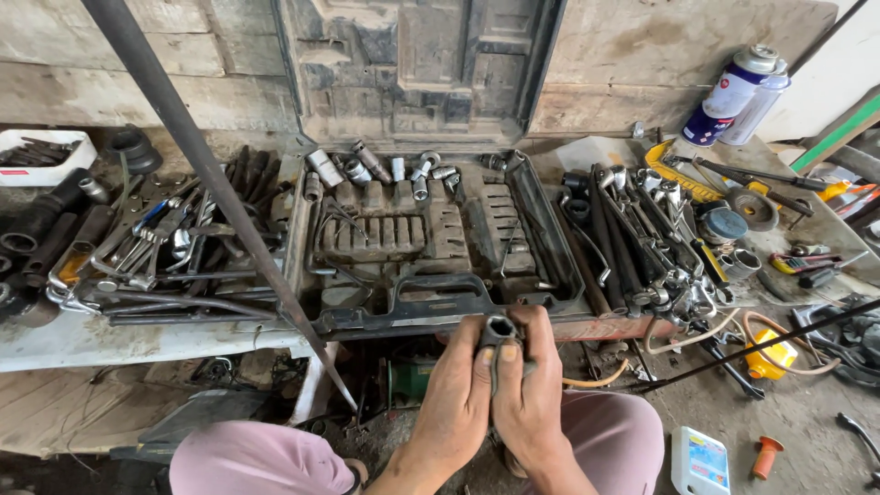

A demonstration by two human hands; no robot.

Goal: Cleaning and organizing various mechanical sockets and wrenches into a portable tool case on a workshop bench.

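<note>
My left hand (456, 394) and my right hand (532, 390) are pressed together around a dark metal socket (500, 327) with a hexagonal opening, held just in front of an open grey tool case (431, 302). Both thumbs lie along the socket's sides. Whatever the socket is fitted onto is hidden between my palms. Several more sockets (367, 168) lie along the far edge of the case tray. My knees in pink trousers (247, 458) show below.
A dark metal rod (211, 174) slants across the left. Wrenches and spanners (147, 247) pile left of the case, more tools (642, 238) on the right. Two spray cans (742, 96) stand at the back right. A white bottle (699, 461) and an orange handle (766, 454) lie on the floor.
</note>
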